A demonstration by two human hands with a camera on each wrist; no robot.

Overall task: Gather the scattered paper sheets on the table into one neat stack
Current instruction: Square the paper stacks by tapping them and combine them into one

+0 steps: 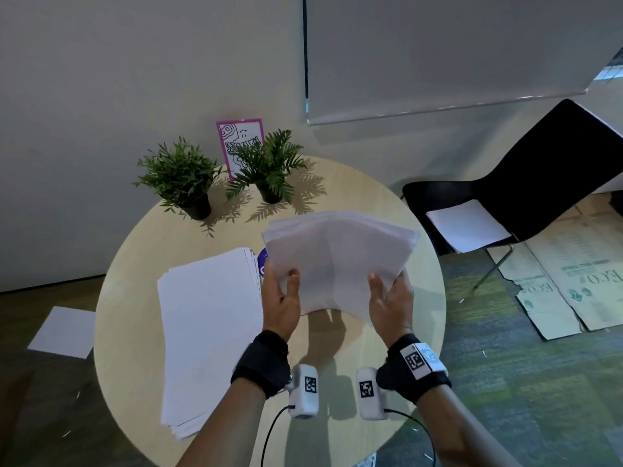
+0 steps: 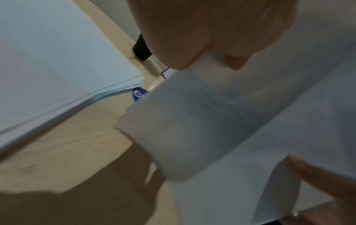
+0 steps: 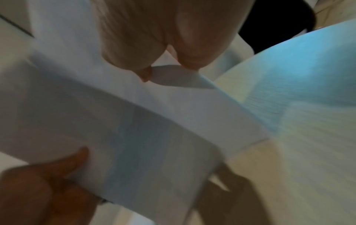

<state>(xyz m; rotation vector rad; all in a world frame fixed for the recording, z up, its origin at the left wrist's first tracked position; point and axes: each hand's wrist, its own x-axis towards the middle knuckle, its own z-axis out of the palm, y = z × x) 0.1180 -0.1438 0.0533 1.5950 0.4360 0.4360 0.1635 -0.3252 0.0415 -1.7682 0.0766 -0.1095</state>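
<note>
White paper sheets (image 1: 340, 261) between both gripping hands (image 1: 337, 298).

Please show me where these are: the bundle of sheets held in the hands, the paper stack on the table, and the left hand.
held bundle (image 1: 340, 261), head view, middle of top sheet.
paper stack (image 1: 209, 332), head view, middle of top sheet.
left hand (image 1: 281, 303), head view, back of hand.

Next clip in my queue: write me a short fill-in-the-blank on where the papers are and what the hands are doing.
1. The bundle of loose white sheets is held above the round wooden table by ____ hands.
2. The large white paper stack lies on the table to the ____ of the left hand.
3. More white sheets lie on the seat of the black ____.
4. Two potted green ____ stand at the table's far edge.

Missing words: both; left; chair; plants
</note>
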